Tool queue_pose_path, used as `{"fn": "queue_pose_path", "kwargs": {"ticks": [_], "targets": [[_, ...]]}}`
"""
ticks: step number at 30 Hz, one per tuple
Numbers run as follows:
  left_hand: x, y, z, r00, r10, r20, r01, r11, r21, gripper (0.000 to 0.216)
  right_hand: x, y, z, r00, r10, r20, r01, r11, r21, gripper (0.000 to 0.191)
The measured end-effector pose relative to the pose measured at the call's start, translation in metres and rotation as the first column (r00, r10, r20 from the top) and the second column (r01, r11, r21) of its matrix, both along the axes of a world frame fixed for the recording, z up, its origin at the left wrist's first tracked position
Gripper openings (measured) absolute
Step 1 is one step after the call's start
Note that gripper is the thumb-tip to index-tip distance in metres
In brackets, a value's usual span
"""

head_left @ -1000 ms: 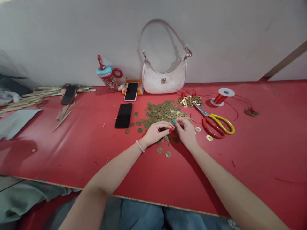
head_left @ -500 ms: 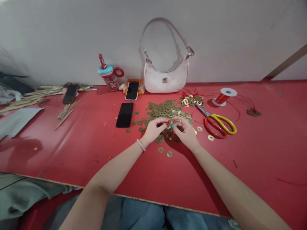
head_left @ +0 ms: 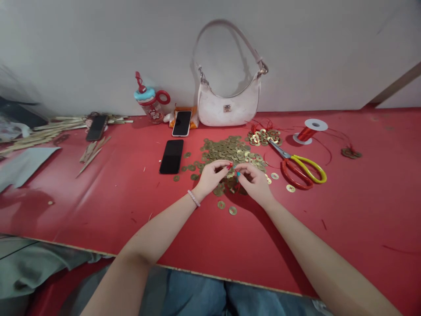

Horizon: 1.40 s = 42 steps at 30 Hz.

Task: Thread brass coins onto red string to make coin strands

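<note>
My left hand [head_left: 213, 177], with a pale bead bracelet at the wrist, pinches with thumb and fingertips above a pile of brass-coloured coins with holes [head_left: 221, 150]. My right hand [head_left: 254, 181] pinches close beside it, the fingertips nearly meeting. A thin red string [head_left: 237, 179] shows between the fingertips; its ends are hard to make out, and any coin on it is hidden. Two loose coins [head_left: 232, 210] lie in front of the hands. Right of the pile lie scissors with one red and one yellow handle [head_left: 296, 169], their tips at a heap of red-strung coins [head_left: 263, 137].
A spool of red string [head_left: 308, 132] and a tied coin bunch [head_left: 350, 152] are at the right. Two phones [head_left: 171, 157] lie left of the pile. Behind stand a lidded cup [head_left: 153, 107] and a white handbag [head_left: 228, 107]. Pale sticks [head_left: 52, 129] lie far left.
My fingertips have shifted slightly, still pinched together over the coins. The whole view has moved a little; the things on the table lie as before.
</note>
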<state>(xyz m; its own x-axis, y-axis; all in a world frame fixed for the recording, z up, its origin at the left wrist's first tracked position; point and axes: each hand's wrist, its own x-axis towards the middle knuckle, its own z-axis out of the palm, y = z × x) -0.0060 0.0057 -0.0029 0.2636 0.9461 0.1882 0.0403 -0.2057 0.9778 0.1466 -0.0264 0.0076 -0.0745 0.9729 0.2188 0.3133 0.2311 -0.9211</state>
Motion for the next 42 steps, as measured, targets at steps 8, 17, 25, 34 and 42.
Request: {"fn": "queue_pose_path", "kwargs": {"ticks": [8, 17, 25, 34, 42], "targets": [[0.0, -0.0001, 0.0014, 1.0, 0.004, -0.004, -0.004, 1.0, -0.001, 0.018, -0.0014, -0.0019, 0.003, 1.0, -0.006, 0.016, 0.006, 1.0, 0.002, 0.026], [0.0017, -0.0007, 0.0035, 0.999, 0.048, 0.018, -0.047, 0.996, -0.069, 0.02, -0.0014, -0.0027, 0.0062, 0.995, -0.034, 0.092, 0.029, 0.998, 0.05, 0.031], [0.002, -0.0008, 0.005, 0.997, 0.071, 0.039, -0.067, 0.993, -0.094, 0.019, -0.0005, -0.0016, 0.004, 0.986, -0.036, 0.161, 0.022, 0.996, 0.091, 0.037], [0.0016, -0.0007, 0.0073, 0.996, 0.083, 0.024, -0.081, 0.994, -0.077, 0.018, -0.0015, -0.001, -0.0014, 0.961, -0.004, 0.277, -0.037, 0.989, 0.141, 0.045], [0.0009, 0.0004, 0.004, 0.996, 0.09, -0.004, -0.09, 0.994, -0.054, 0.018, -0.0021, 0.0005, -0.0015, 0.964, 0.044, 0.263, -0.061, 0.996, 0.057, 0.049]]}}
